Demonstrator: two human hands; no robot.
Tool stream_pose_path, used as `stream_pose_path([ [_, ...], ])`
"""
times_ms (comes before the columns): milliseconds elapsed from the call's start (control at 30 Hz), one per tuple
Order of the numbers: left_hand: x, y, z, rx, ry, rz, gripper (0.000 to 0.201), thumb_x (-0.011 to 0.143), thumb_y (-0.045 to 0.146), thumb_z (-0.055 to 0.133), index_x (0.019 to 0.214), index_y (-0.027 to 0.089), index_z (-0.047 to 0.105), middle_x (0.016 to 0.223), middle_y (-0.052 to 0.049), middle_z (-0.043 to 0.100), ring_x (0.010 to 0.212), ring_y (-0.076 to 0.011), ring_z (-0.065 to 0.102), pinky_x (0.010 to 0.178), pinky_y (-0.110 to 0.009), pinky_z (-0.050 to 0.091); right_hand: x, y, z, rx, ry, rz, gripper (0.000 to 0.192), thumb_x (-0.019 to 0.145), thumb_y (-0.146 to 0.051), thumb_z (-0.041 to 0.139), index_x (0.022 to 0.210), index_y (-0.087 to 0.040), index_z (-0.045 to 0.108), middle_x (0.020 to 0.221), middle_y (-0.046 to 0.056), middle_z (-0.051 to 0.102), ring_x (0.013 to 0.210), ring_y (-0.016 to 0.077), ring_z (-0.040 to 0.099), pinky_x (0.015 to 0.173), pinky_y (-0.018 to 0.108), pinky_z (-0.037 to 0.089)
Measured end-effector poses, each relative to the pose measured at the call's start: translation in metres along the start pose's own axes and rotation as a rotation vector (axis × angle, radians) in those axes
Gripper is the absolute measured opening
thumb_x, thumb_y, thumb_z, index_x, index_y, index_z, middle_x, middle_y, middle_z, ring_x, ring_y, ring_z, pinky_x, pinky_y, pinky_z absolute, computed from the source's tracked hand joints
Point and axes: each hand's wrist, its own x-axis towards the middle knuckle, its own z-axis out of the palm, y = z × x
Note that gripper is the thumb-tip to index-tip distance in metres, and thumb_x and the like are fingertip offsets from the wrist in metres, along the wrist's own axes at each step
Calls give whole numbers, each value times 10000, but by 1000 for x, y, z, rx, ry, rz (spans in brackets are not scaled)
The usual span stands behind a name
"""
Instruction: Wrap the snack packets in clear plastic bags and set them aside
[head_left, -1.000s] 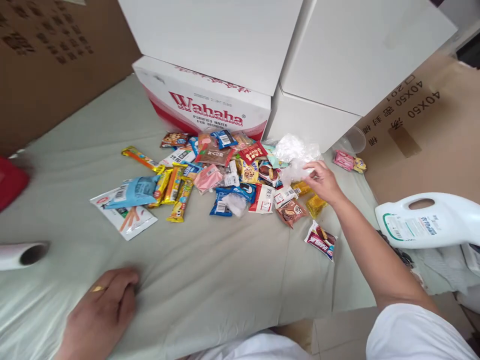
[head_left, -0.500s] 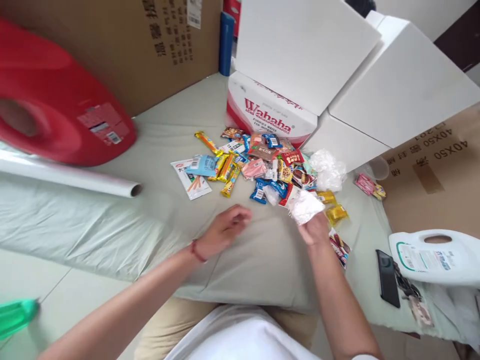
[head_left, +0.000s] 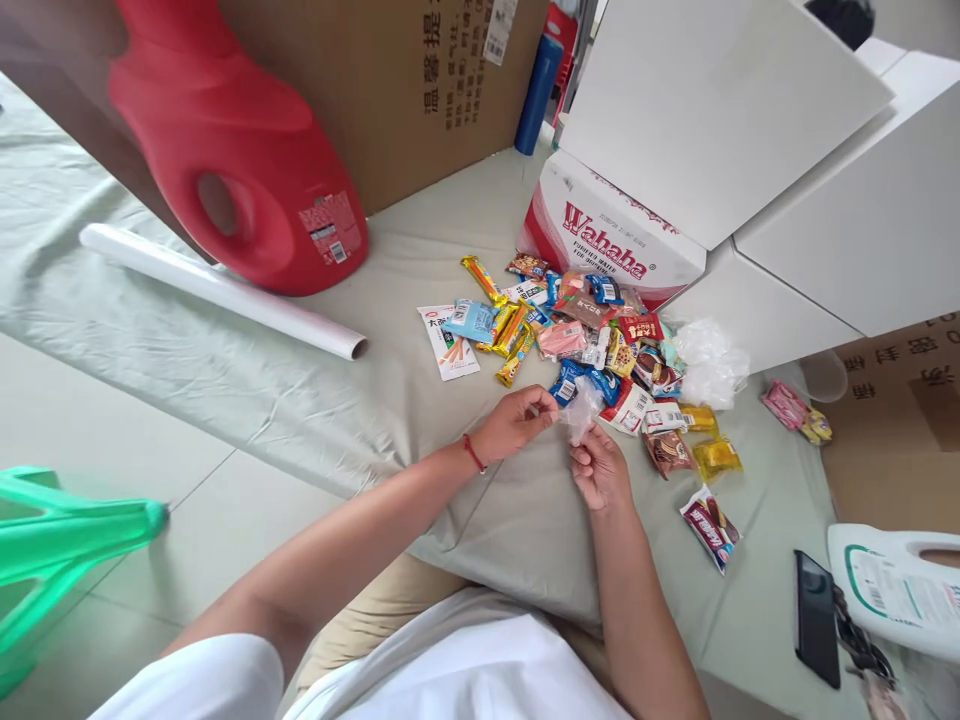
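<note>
A small clear plastic bag (head_left: 582, 406) is stretched between my hands in front of a heap of wrapped snacks. My left hand (head_left: 516, 421), with a red band at its wrist, pinches the bag's left edge. From below, my right hand (head_left: 600, 466) grips the bag's lower end between thumb and fingers. Blue snack packets (head_left: 568, 380) lie just behind the bag. A pink packet (head_left: 561, 340), yellow stick packs (head_left: 513, 325) and a white pouch (head_left: 450, 345) spread behind and to the left. Crumpled clear plastic bags (head_left: 709, 365) sit at the heap's right end.
Behind the snacks stands a Wahaha carton (head_left: 611, 225) under white boxes (head_left: 720, 110). A red jug (head_left: 262, 170) and a white roll (head_left: 225, 290) lie left. To the right are a purple snack packet (head_left: 711, 527), a phone (head_left: 816, 618) and a white jug (head_left: 900, 580).
My left hand has moved right to pinch the plastic bag. My right hand has brought the bag toward the left hand. The camera view has shifted left.
</note>
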Motion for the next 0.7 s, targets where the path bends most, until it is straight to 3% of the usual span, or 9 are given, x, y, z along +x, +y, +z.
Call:
stream_pose_path([
  [133,0,-1,4,74,-24,103,585,704,470,851,1179,215,624,1097,-62,591,947,-196,561,802,-305,474,1,4,1,44,36,-29,415,578,-268,904,850,-212,595,589,-89,576,392,9,373,310,71,268],
  [200,0,-2,4,99,11,110,596,739,473,830,1244,232,626,1139,-80,581,974,-209,557,810,-319,470,0,5,3,24,19,-17,415,593,-273,908,871,-216,605,582,-90,571,389,14,384,306,75,265],
  [300,2,-5,2,82,24,118,331,868,500,703,1024,208,706,1050,-81,607,986,-218,561,828,-330,457,-3,4,2,15,-50,38,408,616,-294,912,899,-210,630,608,-77,583,388,10,364,297,76,236],
  [367,5,-6,0,25,37,99,329,914,518,639,893,192,674,964,-68,623,961,-209,568,844,-333,452,-5,1,-2,41,-93,81,402,613,-298,918,894,-203,647,617,-74,574,390,3,322,295,74,218],
  [433,8,-7,-2,-82,68,43,355,927,545,607,887,192,608,927,-52,635,905,-191,573,825,-326,458,-8,-1,-7,70,-112,97,386,618,-309,922,882,-198,663,627,-78,549,401,-1,284,299,74,205],
  [533,10,-10,-2,-178,128,-32,362,932,563,571,894,207,519,835,-10,607,754,-153,535,713,-292,443,-15,-2,-11,59,-110,0,383,697,-440,886,931,-198,704,716,-53,551,456,17,344,325,97,264],
  [633,10,-13,-1,-112,193,-35,282,919,480,581,891,213,495,768,28,527,686,-132,461,667,-272,404,-21,3,-10,-54,-125,-155,482,720,-515,863,1080,-233,711,906,-7,605,602,65,467,419,145,396],
  [700,9,-12,1,-27,226,-23,199,916,400,563,898,213,498,784,27,519,710,-134,462,681,-269,402,-22,9,-7,-186,-145,-213,533,703,-470,885,1147,-257,682,889,-10,599,659,96,484,476,173,435],
])
